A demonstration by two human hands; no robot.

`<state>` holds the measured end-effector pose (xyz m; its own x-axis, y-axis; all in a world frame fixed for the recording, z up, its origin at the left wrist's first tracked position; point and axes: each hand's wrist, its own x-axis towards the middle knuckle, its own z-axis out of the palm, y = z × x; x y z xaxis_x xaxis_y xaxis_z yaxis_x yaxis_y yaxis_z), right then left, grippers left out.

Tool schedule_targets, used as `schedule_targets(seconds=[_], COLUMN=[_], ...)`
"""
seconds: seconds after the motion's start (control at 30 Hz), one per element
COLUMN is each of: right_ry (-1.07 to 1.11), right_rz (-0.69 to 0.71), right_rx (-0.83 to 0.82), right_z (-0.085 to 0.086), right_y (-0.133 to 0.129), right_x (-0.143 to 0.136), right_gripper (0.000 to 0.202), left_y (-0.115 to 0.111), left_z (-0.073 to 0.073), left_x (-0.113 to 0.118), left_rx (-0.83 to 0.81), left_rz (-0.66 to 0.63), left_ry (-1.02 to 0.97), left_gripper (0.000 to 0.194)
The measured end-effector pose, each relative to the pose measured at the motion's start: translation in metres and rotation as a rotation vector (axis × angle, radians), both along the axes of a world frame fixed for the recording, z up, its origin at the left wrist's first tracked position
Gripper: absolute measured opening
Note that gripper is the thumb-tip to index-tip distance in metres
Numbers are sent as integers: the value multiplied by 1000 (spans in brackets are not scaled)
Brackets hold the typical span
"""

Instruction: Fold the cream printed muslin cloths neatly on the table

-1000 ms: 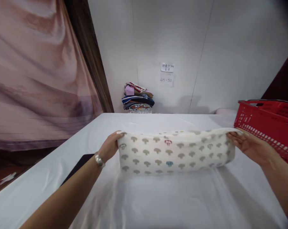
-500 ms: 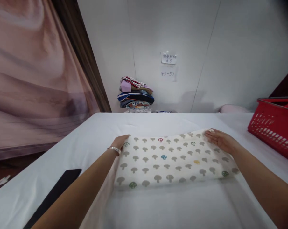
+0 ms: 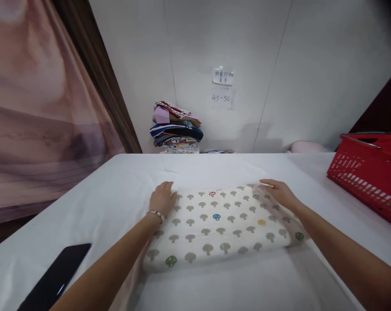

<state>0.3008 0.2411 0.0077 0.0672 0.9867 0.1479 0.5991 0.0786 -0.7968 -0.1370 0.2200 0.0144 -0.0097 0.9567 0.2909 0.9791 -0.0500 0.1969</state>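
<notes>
A white cloth (image 3: 221,224) printed with grey and a few coloured mushrooms lies folded in a wide rectangle on the white-covered table. My left hand (image 3: 163,199), with a bracelet at the wrist, rests on its far left corner, fingers apart and laid over the edge. At the far right corner, my right hand (image 3: 278,192) has its fingers around the cloth's edge; the fingertips are partly hidden.
A red basket (image 3: 370,172) stands at the table's right. A dark phone (image 3: 55,276) lies near my left forearm. Folded fabrics (image 3: 176,127) are stacked beyond the far edge, and a pink curtain (image 3: 36,112) hangs at left.
My left hand has shifted from gripping the left corner to lying over it with fingers spread. The view has turned slightly, so everything sits further left or shows more.
</notes>
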Motion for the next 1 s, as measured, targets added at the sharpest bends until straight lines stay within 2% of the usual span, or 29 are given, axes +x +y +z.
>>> schedule_targets(seconds=[0.13, 0.23, 0.5, 0.73, 0.87, 1.0], right_ry=[-490, -671, -722, -715, -708, -685], right_rz=[287, 386, 358, 314, 304, 418], right_rx=[123, 158, 161, 129, 151, 179], right_z=[-4, -6, -3, -10, -7, -7], right_y=[17, 27, 32, 41, 38, 36], right_x=[-23, -33, -35, -39, -39, -38], right_gripper=[28, 26, 21, 21, 22, 26], left_y=[10, 17, 24, 26, 25, 24], left_z=[0, -5, -7, -6, -6, -1], left_x=[30, 46, 50, 57, 55, 56], left_rx=[-76, -146, -146, -207, -189, -223], left_rz=[-381, -491, -430, -257, -293, -345], left_ry=[64, 56, -1, 31, 6, -54], left_gripper=[25, 23, 17, 18, 15, 24])
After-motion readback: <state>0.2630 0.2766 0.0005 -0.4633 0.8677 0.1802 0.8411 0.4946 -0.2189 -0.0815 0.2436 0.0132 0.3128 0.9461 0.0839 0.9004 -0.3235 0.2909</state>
